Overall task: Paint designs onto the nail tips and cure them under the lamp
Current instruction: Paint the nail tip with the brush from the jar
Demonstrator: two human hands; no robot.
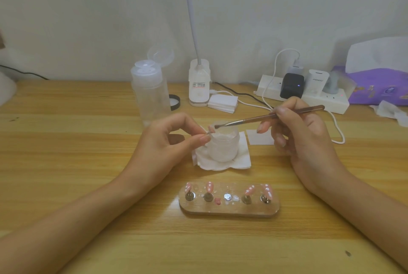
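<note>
Above the jar point(224, 148), right hand point(303, 134) pinches brush point(262, 117) — bristles pointing left — left hand point(166, 140) pinches nail tip point(211, 130).

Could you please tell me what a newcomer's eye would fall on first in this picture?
First, the two hands at mid-table: the left hand holds a small nail tip, and the right hand holds a thin brush whose bristles meet that tip, just above a frosted jar standing on a tissue. Next, nearer the person, the oblong stand carries four pink nail tips dotted white.
</note>
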